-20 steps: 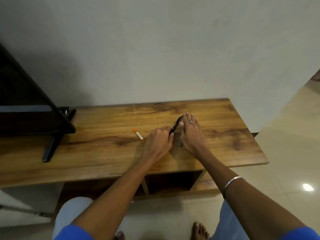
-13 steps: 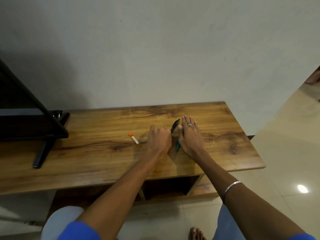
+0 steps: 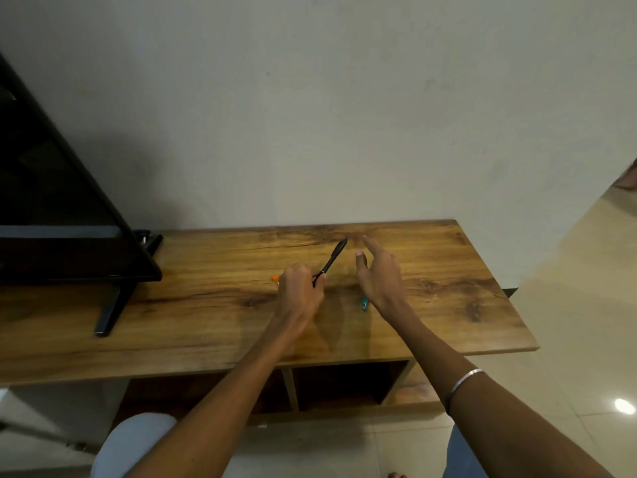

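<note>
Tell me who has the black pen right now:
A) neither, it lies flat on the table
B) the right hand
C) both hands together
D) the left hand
D: the left hand grips the black pen by its lower end, its other end pointing up and away. The right hand is open beside it and holds nothing.

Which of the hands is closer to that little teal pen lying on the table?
Right. The right hand has its wrist just beside the teal pen; the left hand is further left, gripping a black pen.
</note>
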